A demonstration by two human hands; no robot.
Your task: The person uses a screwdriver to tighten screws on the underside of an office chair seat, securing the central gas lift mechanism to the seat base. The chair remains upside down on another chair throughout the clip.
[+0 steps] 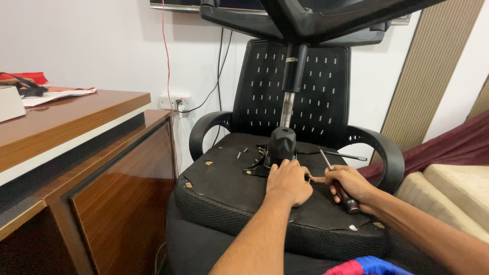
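Note:
A black office chair lies upside down on another chair's seat, with its seat underside (229,178) facing up. A black mechanism housing (280,145) and a chrome gas cylinder (288,104) rise from its middle to the star base (305,18) overhead. My left hand (288,182) rests knuckles-up on the underside just in front of the housing, fingers curled. My right hand (349,184) grips a screwdriver (337,181) by its dark handle, shaft pointing up and away, while its forefinger reaches toward the left hand. Loose screws (241,152) lie on the underside.
A wooden desk (66,132) stands at the left with papers and a red item on top. A mesh chair back (293,86) and two armrests (204,130) frame the work. A wall socket (175,102) with cables is behind. A cushioned seat (453,188) is at right.

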